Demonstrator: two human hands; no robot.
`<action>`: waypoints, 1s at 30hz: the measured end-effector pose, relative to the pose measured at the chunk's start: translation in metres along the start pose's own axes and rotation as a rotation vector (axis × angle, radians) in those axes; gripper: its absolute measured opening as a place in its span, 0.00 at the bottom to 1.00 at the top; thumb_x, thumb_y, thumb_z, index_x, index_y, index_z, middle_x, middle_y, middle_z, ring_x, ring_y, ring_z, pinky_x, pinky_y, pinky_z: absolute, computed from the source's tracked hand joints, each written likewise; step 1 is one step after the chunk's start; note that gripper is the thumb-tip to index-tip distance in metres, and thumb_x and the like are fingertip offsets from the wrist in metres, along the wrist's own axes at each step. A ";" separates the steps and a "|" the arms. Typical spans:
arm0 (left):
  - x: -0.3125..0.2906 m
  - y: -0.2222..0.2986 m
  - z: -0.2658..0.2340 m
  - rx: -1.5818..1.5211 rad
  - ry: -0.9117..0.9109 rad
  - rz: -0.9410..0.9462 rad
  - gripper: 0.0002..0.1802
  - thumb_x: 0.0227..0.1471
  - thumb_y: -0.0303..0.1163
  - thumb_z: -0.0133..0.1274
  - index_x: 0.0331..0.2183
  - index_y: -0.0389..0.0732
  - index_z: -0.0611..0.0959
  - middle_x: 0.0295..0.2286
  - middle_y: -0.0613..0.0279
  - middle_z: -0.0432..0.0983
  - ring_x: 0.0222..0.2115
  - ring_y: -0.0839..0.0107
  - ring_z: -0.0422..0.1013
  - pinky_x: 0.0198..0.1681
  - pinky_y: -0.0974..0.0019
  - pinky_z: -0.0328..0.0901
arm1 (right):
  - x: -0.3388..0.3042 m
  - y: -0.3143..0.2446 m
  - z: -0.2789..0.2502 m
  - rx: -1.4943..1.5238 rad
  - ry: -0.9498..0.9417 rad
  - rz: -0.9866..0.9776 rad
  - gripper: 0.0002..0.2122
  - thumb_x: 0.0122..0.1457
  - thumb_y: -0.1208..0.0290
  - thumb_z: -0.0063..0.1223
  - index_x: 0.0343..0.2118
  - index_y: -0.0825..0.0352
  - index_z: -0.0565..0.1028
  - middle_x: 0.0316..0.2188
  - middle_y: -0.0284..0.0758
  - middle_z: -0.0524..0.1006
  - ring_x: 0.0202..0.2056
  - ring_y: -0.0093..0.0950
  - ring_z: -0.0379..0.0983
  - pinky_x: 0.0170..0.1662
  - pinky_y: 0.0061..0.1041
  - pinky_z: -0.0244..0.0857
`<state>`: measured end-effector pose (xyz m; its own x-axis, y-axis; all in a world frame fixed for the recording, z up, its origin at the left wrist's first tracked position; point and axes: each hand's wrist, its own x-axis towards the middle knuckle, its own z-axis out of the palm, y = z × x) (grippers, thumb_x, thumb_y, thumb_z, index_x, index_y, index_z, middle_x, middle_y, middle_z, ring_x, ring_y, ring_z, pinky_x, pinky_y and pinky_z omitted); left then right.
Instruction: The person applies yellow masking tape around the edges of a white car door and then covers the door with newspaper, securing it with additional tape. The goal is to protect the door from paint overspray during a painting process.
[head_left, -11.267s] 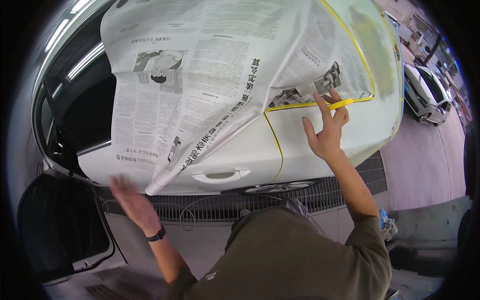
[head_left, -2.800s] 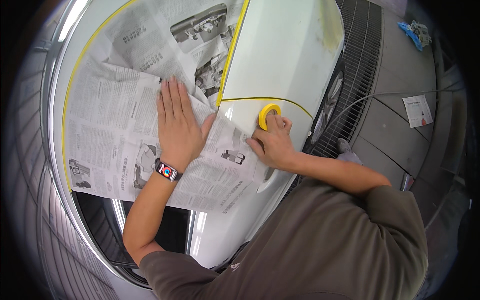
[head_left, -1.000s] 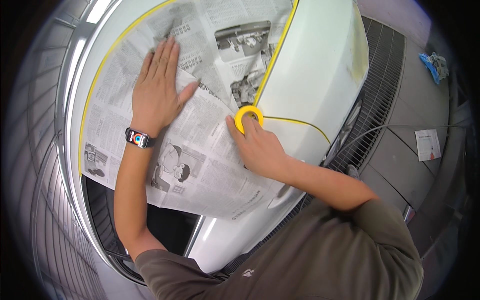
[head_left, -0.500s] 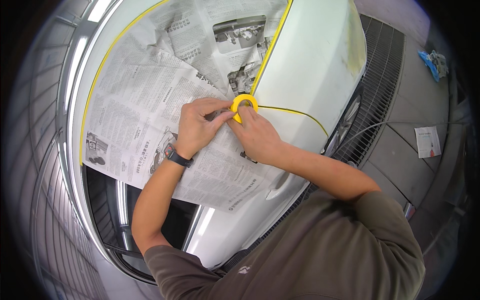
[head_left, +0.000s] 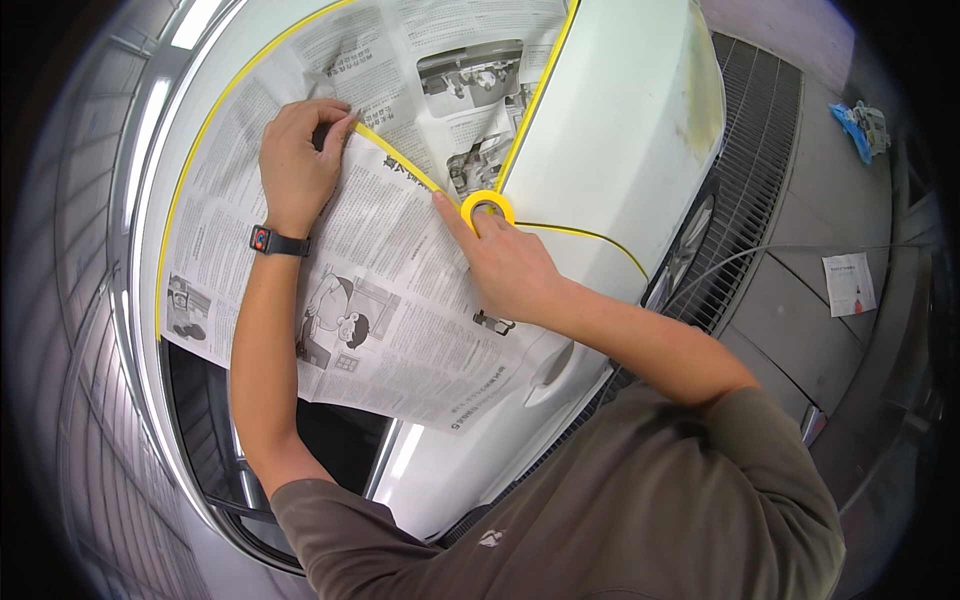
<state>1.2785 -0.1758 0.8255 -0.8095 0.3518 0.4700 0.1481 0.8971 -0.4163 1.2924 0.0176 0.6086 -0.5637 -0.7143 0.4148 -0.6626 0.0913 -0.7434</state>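
A strip of yellow masking tape (head_left: 398,158) runs taut and slanting between my hands, over overlapping newspaper sheets (head_left: 235,180). At its upper left end, my left hand (head_left: 300,165), with a watch at the wrist, pinches the tape. My right hand (head_left: 512,270) holds the tape roll (head_left: 487,195) with fingers in its core, its index finger stretched along the strip near the roll. The newspaper covers part of a white car (head_left: 620,130). Yellow tape lines (head_left: 540,95) edge the paper on the right and along its curved left side.
A dark car window (head_left: 340,435) shows below the paper, beside a door handle (head_left: 553,366). Right of the car are a floor grating (head_left: 755,110), a thin hose (head_left: 740,257), a white packet (head_left: 850,284) and a blue crumpled wrapper (head_left: 852,130).
My left hand has moved up and left, away from the roll, drawing out a length of tape. My right hand has stayed in nearly the same place with the roll.
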 end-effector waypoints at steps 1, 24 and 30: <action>-0.001 0.001 0.001 -0.029 0.002 -0.032 0.05 0.55 0.29 0.65 0.32 0.39 0.87 0.36 0.63 0.86 0.36 0.61 0.78 0.44 0.61 0.70 | 0.001 0.000 -0.001 0.006 -0.023 0.012 0.50 0.50 0.83 0.57 0.76 0.63 0.44 0.42 0.48 0.72 0.42 0.45 0.76 0.37 0.38 0.75; -0.034 0.051 0.017 0.319 -0.118 0.171 0.17 0.57 0.28 0.60 0.48 0.37 0.82 0.51 0.54 0.79 0.51 0.54 0.74 0.59 0.51 0.66 | 0.017 -0.005 -0.010 -0.087 -0.113 -0.038 0.43 0.53 0.80 0.57 0.72 0.76 0.50 0.39 0.51 0.76 0.34 0.42 0.78 0.35 0.37 0.74; -0.056 0.073 -0.008 0.401 -0.608 0.116 0.36 0.64 0.47 0.52 0.68 0.46 0.68 0.69 0.63 0.61 0.71 0.60 0.53 0.74 0.48 0.47 | 0.018 -0.006 -0.012 -0.118 -0.126 -0.031 0.43 0.54 0.79 0.56 0.73 0.76 0.49 0.40 0.53 0.76 0.35 0.43 0.80 0.33 0.37 0.75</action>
<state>1.3394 -0.1280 0.7751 -0.9905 0.1236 -0.0599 0.1269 0.6557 -0.7443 1.2805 0.0128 0.6271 -0.4808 -0.7988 0.3616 -0.7362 0.1437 -0.6613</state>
